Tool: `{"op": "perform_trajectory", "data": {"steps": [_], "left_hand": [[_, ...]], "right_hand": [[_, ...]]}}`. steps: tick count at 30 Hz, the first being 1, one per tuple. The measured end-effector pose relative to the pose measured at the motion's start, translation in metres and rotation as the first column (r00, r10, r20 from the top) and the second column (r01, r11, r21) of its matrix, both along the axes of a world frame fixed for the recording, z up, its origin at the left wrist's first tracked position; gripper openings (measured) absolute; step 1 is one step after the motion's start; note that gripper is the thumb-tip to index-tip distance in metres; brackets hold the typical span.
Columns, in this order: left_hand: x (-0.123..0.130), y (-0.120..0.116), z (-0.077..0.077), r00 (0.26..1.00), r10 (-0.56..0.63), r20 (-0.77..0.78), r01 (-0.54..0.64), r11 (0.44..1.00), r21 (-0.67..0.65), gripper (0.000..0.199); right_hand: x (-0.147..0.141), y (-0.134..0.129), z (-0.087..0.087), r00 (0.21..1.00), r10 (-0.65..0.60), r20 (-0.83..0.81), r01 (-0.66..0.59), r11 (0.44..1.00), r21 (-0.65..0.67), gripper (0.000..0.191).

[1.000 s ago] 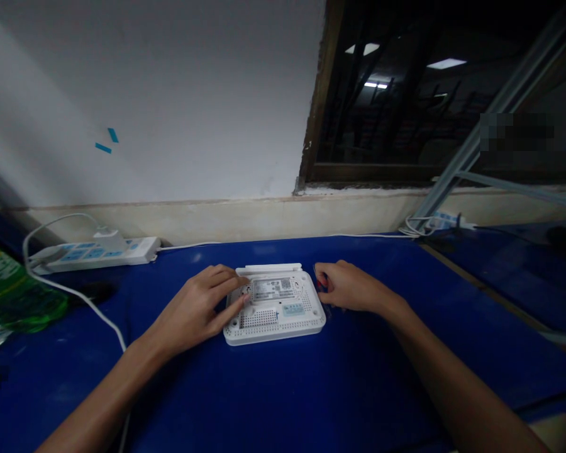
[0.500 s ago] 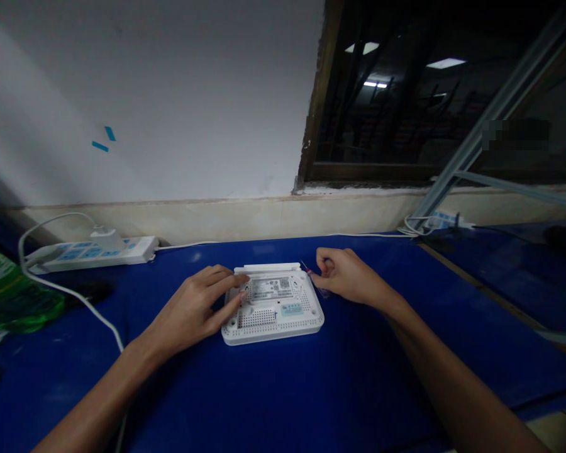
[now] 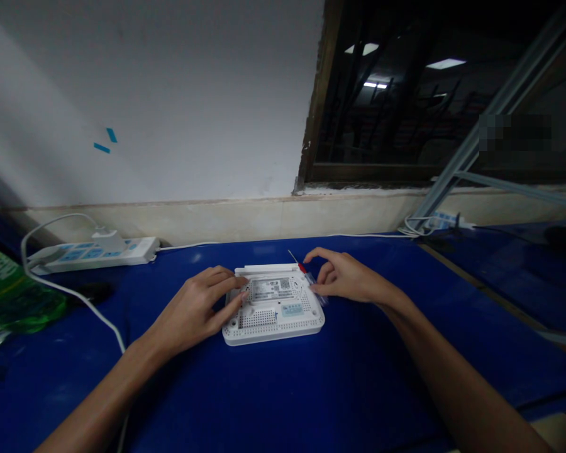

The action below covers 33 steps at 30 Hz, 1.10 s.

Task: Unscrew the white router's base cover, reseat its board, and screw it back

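A white router (image 3: 259, 333) lies underside up on the blue table, showing vent holes, a printed label and a pale blue sticker. My left hand (image 3: 202, 299) rests over its left side, thumb and fingers apart, fingertips on the casing. At the router's right edge is a small screwdriver (image 3: 302, 269) with a red collar, a clear handle and a thin shaft aimed up and left. Beside it, my right hand (image 3: 342, 277) has thumb and index finger apart. The thumb tip is close to the clear handle; whether it touches cannot be made out.
A white power strip (image 3: 141, 250) with a plugged-in cable stands at the back left. Near it lies a green plastic bottle (image 3: 9, 289). A white cable (image 3: 89, 305) runs down the left side. The wall and a metal frame (image 3: 457, 163) bound the back.
My right hand's fingers have spread from a curled pinch. The screwdriver has shifted left, and more of its shaft and red collar shows. My left hand and the router have hardly moved.
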<state>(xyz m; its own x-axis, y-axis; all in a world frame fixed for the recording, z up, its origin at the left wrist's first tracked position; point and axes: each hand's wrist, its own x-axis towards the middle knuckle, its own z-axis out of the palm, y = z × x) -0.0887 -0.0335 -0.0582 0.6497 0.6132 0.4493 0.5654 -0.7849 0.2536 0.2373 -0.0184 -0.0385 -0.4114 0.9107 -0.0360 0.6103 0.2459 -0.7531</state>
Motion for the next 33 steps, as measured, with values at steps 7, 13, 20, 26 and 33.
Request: {"op": "perform_trajectory", "data": {"steps": [7,13,20,26,33], "left_hand": [[0.0,0.0,0.0,1.0,0.01,-0.019,-0.01,1.0,-0.001,0.027],[0.0,-0.002,0.0,0.999,0.014,-0.032,-0.015,0.999,-0.032,0.028],[0.008,-0.01,0.001,0.976,0.117,0.183,-0.093,0.986,-0.138,0.043],[0.013,-0.01,-0.004,0.983,-0.154,0.095,0.16,0.986,-0.054,0.029],[0.017,-0.011,-0.01,0.99,-0.142,-0.011,0.142,0.99,0.026,0.02]], "right_hand": [[0.008,0.006,-0.005,0.997,0.08,-0.008,-0.08,0.994,-0.076,0.048],[0.008,0.007,-0.003,0.997,0.077,-0.003,-0.077,0.997,-0.011,0.036],[-0.015,-0.011,0.012,0.972,0.227,-0.055,-0.209,0.95,0.23,0.031],[-0.037,-0.024,0.01,0.943,0.331,0.025,-0.32,0.886,0.337,0.032],[-0.037,-0.021,0.006,0.949,0.309,-0.064,-0.251,0.864,0.436,0.018]]}}
